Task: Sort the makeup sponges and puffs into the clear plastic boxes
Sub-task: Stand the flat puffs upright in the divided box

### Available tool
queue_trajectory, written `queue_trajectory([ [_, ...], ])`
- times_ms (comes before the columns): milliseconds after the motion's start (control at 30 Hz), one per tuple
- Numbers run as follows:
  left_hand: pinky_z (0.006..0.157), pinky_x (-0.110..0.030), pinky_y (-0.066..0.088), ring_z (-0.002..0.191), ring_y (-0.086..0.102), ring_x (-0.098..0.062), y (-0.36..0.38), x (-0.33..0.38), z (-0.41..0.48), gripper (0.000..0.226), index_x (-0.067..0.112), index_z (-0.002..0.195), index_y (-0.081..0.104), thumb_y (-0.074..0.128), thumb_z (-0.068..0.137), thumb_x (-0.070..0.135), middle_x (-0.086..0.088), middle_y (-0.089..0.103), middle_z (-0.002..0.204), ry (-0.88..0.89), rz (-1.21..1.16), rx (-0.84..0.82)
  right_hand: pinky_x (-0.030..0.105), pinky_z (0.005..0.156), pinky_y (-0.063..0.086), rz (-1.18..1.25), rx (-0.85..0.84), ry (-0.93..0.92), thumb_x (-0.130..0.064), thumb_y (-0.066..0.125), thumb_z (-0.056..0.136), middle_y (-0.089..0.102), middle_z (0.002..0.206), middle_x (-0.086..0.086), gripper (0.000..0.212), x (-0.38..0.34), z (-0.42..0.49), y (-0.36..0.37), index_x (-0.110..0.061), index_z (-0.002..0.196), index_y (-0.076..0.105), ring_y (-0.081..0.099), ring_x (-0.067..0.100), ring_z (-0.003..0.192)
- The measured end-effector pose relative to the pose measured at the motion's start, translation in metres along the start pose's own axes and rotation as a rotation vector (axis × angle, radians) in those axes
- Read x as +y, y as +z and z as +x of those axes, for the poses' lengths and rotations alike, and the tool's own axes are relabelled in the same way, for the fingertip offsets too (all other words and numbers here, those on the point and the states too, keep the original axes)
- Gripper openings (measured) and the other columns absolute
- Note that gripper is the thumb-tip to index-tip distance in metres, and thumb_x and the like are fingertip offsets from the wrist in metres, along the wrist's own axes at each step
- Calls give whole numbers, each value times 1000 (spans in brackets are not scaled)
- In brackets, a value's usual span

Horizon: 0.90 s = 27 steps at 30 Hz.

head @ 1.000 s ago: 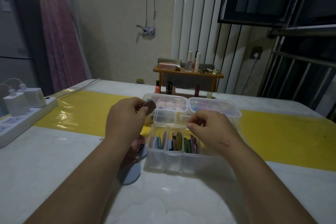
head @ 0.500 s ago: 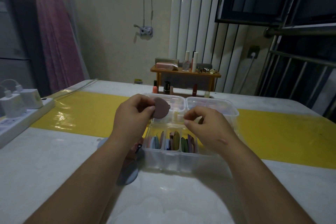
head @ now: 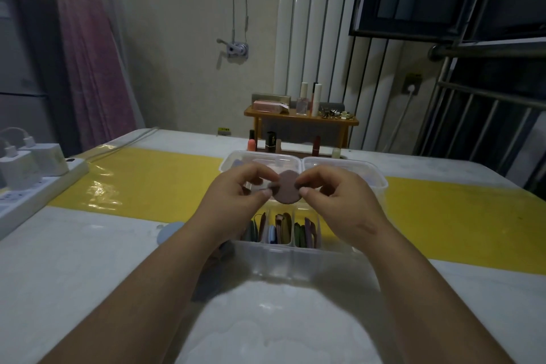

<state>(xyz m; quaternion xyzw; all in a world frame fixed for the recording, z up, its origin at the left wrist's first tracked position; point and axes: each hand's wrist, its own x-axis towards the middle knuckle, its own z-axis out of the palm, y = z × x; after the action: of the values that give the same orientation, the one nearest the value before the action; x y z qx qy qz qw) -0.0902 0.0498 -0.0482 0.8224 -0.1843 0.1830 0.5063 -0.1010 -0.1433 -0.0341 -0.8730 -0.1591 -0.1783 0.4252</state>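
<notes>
Stretching broad toward 6 o'clock between the forearms, the white table (head: 88,260) meets a power strip (head: 38,192) with chargers along its 9 o'clock edge. The left hand (head: 236,195) and right hand (head: 339,201) each pinch, thumb against forefinger, opposite rims of one round mauve puff (head: 286,190), held upright above the divided clear box (head: 295,257), whose slots hold puffs on edge. Two more clear boxes (head: 375,174) sit just behind at 12 o'clock, and a pale blue puff (head: 170,232) lies at 8 o'clock beside the left forearm, possibly with others hidden beneath it
</notes>
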Motion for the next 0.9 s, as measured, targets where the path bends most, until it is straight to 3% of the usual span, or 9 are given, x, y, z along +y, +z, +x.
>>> queue_trajectory([
  [167,65,-16,36,87,50,1,-1,0,1,23,33,86,67,64,90,10,23,54,90,-57,82,69,27,68,51,33,96,52,-7,62,87,66,77,-9,22,1,2,-10,-26,80,70,59,6,74],
  [300,62,-19,36,79,52,-3,-4,-4,2,23,31,83,68,63,90,10,18,57,84,-121,62,134,33,63,54,28,117,104,-1,53,80,68,60,5,16,-4,-1,-19,-6,70,65,64,8,56],
  [367,62,-21,37,77,53,-5,-5,-6,3,23,30,82,68,63,90,9,16,58,82,-133,49,138,40,64,58,18,85,123,-1,48,79,66,52,11,16,-4,-2,-22,0,67,59,67,18,50],
  [467,63,-21,38,79,54,-8,-5,-7,3,25,30,81,68,63,90,8,16,59,83,-135,35,133,48,66,60,-103,-11,182,-9,51,77,66,52,11,17,3,-1,-23,-6,63,60,67,23,51],
  [633,64,-22,39,75,54,-6,-5,-8,3,20,25,86,70,63,89,7,17,60,82,-126,39,145,50,72,60,-230,-157,236,-23,54,71,68,61,2,14,4,0,-22,-18,63,64,68,23,67],
  [900,60,-22,41,66,54,-4,-5,-10,5,16,19,88,73,63,89,6,17,62,79,-155,18,159,47,72,60,-289,-237,258,-17,59,69,65,63,-2,5,1,1,-21,-20,66,62,67,21,71],
])
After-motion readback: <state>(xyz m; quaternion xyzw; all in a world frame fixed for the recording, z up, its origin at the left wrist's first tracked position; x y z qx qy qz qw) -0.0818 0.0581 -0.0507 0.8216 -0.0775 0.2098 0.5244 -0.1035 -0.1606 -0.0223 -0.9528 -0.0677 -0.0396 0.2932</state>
